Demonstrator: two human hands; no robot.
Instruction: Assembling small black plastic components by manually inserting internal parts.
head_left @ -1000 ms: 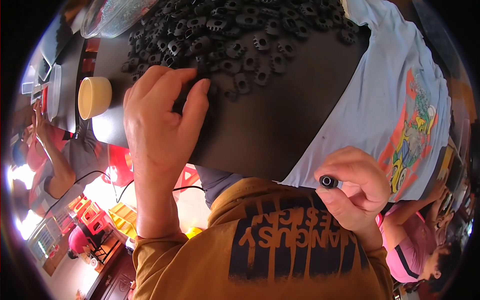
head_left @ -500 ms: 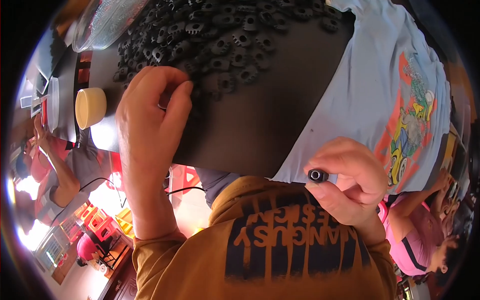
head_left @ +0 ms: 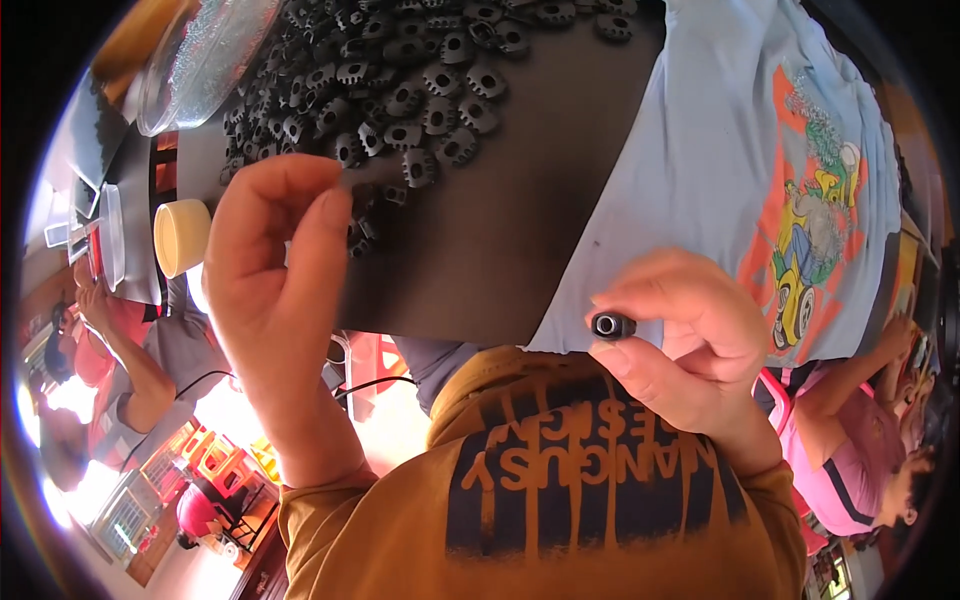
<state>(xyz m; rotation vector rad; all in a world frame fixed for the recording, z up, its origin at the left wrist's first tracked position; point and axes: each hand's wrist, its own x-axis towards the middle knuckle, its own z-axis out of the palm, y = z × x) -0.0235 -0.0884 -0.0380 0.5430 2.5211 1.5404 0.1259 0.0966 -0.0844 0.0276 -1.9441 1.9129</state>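
My right hand (head_left: 690,345) pinches a small black plastic piece (head_left: 612,325) between thumb and fingertips, above the edge of the light blue cloth. A round opening with a pale ring inside it faces up toward me. My left hand (head_left: 275,250) is raised over the table's left part, its thumb and index fingertip drawn together and slightly blurred. Whether anything sits in that pinch cannot be made out. Just beyond it lies a heap of small black plastic pieces (head_left: 405,100), many with an oval hole and a toothed edge.
Beneath the heap is a dark table surface (head_left: 500,220). A light blue cloth with a cartoon print (head_left: 680,170) covers its right side. At the far left stand a clear container of tiny shiny bits (head_left: 215,60) and a cream cup (head_left: 183,238). Other people sit at both sides.
My left hand has moved slightly left and down, away from the heap. My right hand, still holding the black piece, has shifted a little left and up. The view has tilted slightly.
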